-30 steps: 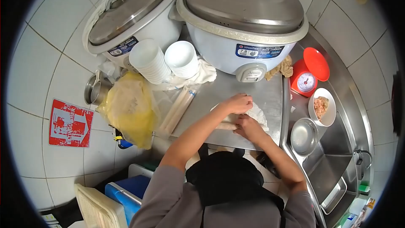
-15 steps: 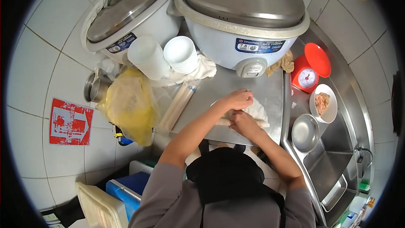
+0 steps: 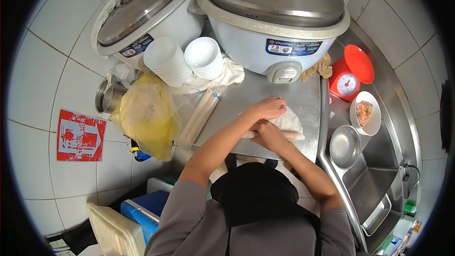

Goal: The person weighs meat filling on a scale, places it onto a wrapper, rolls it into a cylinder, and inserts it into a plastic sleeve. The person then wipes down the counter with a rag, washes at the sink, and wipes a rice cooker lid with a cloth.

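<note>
Right hand (image 3: 268,133) has slid toward left hand (image 3: 270,107); fingers of both curl at a thin whitish sheet (image 3: 290,124), grip unclear.

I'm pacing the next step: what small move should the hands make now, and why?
Probably ease the roll slightly away from the body with the right hand, snugly. The roll lies along the near side of the white sheet, the right hand is at it, and flat sheet spreads beyond it.
</note>
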### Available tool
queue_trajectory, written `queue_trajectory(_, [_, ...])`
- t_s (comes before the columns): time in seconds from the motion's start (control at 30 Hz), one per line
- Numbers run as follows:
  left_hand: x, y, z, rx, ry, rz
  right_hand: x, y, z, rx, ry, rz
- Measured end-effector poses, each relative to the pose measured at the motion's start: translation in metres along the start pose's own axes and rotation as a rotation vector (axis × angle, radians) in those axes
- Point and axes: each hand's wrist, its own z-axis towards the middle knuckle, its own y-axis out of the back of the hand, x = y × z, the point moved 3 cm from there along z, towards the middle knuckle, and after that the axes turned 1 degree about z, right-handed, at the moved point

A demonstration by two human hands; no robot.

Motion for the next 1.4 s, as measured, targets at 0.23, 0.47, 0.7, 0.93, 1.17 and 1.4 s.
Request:
queue_trajectory(0.23, [0.009,0.002,0.002,0.040,0.039,-0.139,0.001,0.004,0.006,0.199,-0.233,0.045])
queue_trajectory(0.47, [0.007,0.050,-0.083,-0.305,0.106,-0.582,-0.001,-0.003,0.005,0.165,-0.215,-0.023])
queue_trajectory(0.7, [0.000,0.009,-0.156,-0.183,-0.007,0.043,-0.002,-0.006,0.004,0.132,-0.260,-0.014])
queue_trajectory(0.93, [0.011,0.004,-0.136,-0.080,0.086,0.181,0.002,-0.006,0.003,0.149,-0.258,-0.074])
queue_trajectory(1.17, [0.013,0.009,-0.125,0.070,0.161,0.080,0.010,-0.002,0.002,0.120,-0.230,-0.109])
queue_trajectory(1.4, [0.017,0.006,-0.124,0.145,0.292,0.172,-0.007,0.012,-0.012,0.155,-0.296,-0.178])
